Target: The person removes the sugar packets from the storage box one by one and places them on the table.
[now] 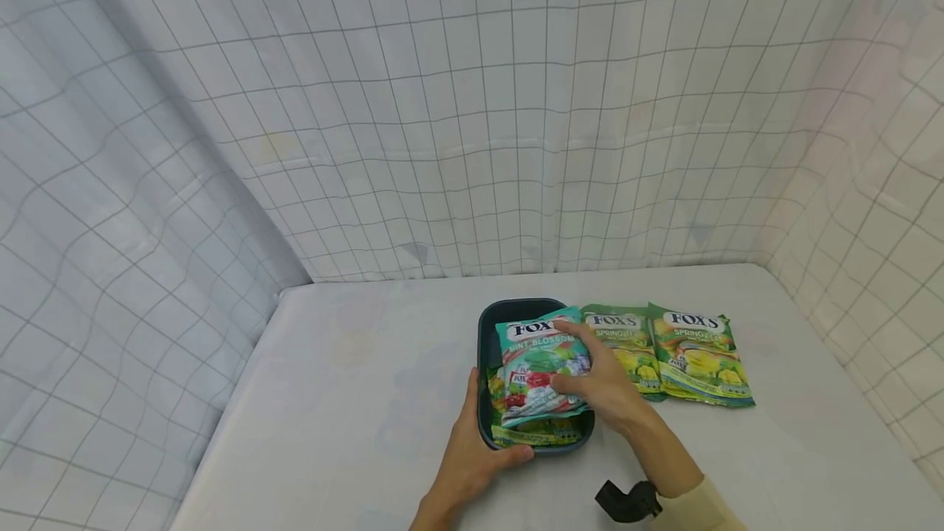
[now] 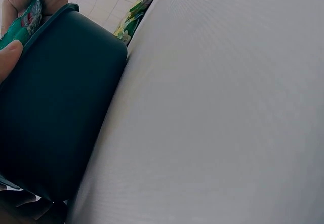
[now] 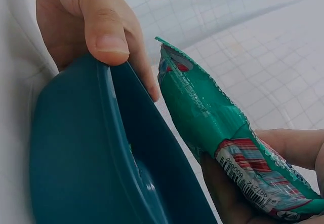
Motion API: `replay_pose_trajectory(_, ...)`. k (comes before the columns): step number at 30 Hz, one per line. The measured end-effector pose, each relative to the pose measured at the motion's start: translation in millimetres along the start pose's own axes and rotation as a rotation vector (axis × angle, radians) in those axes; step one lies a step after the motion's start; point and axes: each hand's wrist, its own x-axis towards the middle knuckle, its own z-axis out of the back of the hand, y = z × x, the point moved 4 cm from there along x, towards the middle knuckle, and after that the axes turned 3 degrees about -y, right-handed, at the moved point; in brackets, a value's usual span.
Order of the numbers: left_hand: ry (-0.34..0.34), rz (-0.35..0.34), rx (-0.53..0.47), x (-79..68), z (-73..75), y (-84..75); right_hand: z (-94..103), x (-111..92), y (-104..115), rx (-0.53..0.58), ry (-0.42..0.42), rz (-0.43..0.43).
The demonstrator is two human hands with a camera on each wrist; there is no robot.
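A dark teal plastic tub (image 1: 487, 338) stands on the white table with green-and-yellow candy bags (image 1: 542, 436) inside. My left hand (image 1: 470, 451) grips its near left corner, thumb over the rim and fingers along the outer side; in the right wrist view that thumb (image 3: 109, 41) presses on the rim. Above the tub, my right hand (image 1: 606, 383) holds a mint-green Fox's candy bag (image 1: 533, 359) by its right side, between thumb and fingers. The right wrist view shows this bag (image 3: 197, 100) tilted and raised beside the rim. Much of the tub's content is hidden under it.
Right of the tub lie green Fox's bags, one (image 1: 627, 342) close against the tub and another (image 1: 701, 359) farther right, partly overlapping. A white gridded curtain (image 1: 501, 146) encloses the table (image 1: 347, 400) at the back and sides. A black device (image 1: 627, 502) sits at my right wrist.
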Motion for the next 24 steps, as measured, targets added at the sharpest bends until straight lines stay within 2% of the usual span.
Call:
replay_pose_trajectory(9, 0.012, -0.017, -0.037, 0.3, -0.4, -1.0, 14.1, -4, -2, 0.049, 0.009, 0.017)
replay_pose_trajectory(15, 0.013, -0.003, -0.020, 0.3, 0.0, -0.5, 22.9, -9, -1, 0.051, 0.005, 0.017)
replay_pose_trajectory(24, -0.001, 0.008, 0.002, 0.3, 0.5, -0.8, 32.7, -16, -4, 0.129, 0.011, 0.025)
